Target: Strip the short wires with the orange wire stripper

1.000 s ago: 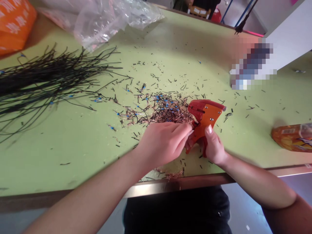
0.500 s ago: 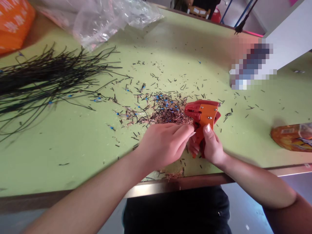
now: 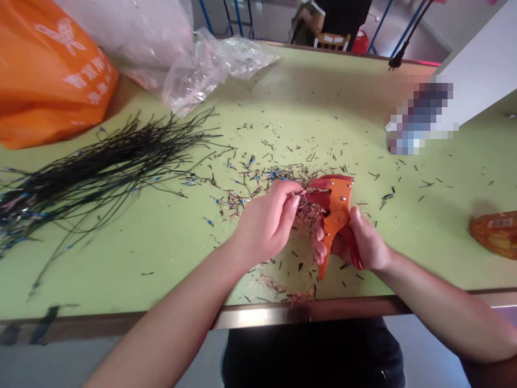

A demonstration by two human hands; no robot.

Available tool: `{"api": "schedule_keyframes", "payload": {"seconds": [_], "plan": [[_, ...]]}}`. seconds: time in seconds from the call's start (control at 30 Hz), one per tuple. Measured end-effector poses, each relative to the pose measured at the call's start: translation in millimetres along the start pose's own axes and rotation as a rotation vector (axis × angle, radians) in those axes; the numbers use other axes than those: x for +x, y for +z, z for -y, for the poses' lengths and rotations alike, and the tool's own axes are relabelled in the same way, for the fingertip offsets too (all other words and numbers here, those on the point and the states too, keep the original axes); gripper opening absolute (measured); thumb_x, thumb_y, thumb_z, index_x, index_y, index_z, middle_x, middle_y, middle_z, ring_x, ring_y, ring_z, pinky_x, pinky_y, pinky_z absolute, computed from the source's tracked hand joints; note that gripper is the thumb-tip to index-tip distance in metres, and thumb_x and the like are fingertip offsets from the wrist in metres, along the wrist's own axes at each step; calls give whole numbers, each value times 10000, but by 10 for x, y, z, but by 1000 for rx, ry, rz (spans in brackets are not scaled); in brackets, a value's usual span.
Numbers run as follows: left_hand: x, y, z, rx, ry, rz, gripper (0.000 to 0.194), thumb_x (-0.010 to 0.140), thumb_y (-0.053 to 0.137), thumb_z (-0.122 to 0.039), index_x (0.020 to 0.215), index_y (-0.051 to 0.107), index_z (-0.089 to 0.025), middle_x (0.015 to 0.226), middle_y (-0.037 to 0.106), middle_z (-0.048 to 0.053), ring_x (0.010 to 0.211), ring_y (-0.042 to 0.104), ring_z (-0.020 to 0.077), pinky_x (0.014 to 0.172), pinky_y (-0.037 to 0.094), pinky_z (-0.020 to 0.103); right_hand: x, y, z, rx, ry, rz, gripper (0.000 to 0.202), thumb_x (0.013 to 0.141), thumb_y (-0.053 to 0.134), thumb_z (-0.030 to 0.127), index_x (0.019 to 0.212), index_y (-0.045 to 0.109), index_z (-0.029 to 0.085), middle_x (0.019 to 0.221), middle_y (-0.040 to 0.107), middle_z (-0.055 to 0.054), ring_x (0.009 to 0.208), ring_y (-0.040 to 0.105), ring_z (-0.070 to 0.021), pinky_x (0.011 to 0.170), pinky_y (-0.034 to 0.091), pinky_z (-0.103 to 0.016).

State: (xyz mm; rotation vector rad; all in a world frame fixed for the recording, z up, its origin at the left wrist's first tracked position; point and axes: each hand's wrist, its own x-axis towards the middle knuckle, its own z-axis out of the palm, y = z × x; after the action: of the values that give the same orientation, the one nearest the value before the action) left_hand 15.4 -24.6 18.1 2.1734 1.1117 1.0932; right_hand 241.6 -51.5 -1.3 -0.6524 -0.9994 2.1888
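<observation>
My right hand [image 3: 367, 242] is wrapped round the handles of an orange and red wire stripper [image 3: 339, 207], its jaws facing left. Thumb and forefinger of my left hand [image 3: 262, 221] are pinched together close to those jaws. A thin dark wire [image 3: 304, 190] shows at the fingertips and points at the jaw opening; most of it is hidden by the hand. Beneath both hands lies a heap of copper strands and black insulation scraps [image 3: 309, 213], with small blue bits among them. Further left rests a loose bundle of black wires [image 3: 121, 153], some with blue ends.
An orange bag [image 3: 52, 75] and crumpled clear plastic [image 3: 194, 81] stand at the back left. At the right are an orange bottle [image 3: 493, 234] and a white panel [image 3: 472, 70]. A plug [image 3: 398, 58] hangs at the back. Across the table is another person [image 3: 343, 19].
The stripper has turned more upright, its handles spread wider. My left hand has moved from the handle area up to the jaws. The view has shifted, showing more of the orange bag.
</observation>
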Motion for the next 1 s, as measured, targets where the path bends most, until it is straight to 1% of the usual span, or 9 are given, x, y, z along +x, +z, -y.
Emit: {"api": "schedule_keyframes", "payload": {"seconds": [0.13,0.23,0.4,0.5,0.6,0.73,0.87,0.93,1.0], "plan": [[16,-24,44,37,-48,26,98,1065,445,-259,1120,505,-205,702,624,-51,535,542,119,539,393,262,-14,18,-23,16,31,70,725,945,477,847,1012,674,153,804,702,-77,730,715,-212,715,610,-353],[24,-38,42,92,-61,49,101,1057,450,-263,1057,538,-215,755,679,-22,586,600,132,571,422,272,0,12,-15,72,47,61,743,938,474,858,1012,683,149,812,697,-73,750,719,-212,718,607,-344],[17,2,47,136,-59,62,123,1050,456,-258,1046,571,-215,790,721,-4,645,659,145,618,461,285,12,-17,10,105,39,45,732,946,484,843,1012,685,143,812,689,-65,760,724,-203,736,616,-336],[6,30,54,141,-81,50,139,1056,458,-274,1050,583,-213,803,731,3,663,675,148,622,473,284,8,-31,15,67,36,40,714,960,487,823,1018,688,140,842,704,-75,772,733,-204,755,627,-344],[5,33,53,144,-105,2,160,1061,462,-287,1063,601,-209,817,735,8,670,675,145,621,480,281,2,-31,10,33,40,40,705,971,490,808,1029,698,137,852,713,-77,777,738,-197,748,618,-320],[24,1,40,191,-62,-30,141,1044,502,-251,1031,635,-206,810,737,1,648,644,134,610,465,278,-2,-30,-5,2,45,38,695,973,496,802,1036,696,139,854,719,-79,788,739,-202,751,615,-322],[45,-42,29,230,13,12,167,1045,480,-182,1051,646,-202,930,778,22,738,693,139,658,488,277,3,-45,-9,-21,39,4,681,982,486,796,1036,688,148,854,723,-73,789,732,-196,756,619,-325],[45,-48,31,248,15,41,182,1044,459,-165,1083,632,-205,950,787,25,742,707,144,659,493,282,7,-48,-8,-32,40,-6,680,984,482,795,1034,688,149,834,719,-67,776,728,-192,750,620,-327],[37,-42,39,235,-20,52,150,1044,466,-184,1110,599,-207,931,791,22,721,718,150,633,489,282,10,-39,-9,-43,32,-20,675,986,477,794,1001,689,153,779,698,-52,730,716,-187,712,615,-324]]}}
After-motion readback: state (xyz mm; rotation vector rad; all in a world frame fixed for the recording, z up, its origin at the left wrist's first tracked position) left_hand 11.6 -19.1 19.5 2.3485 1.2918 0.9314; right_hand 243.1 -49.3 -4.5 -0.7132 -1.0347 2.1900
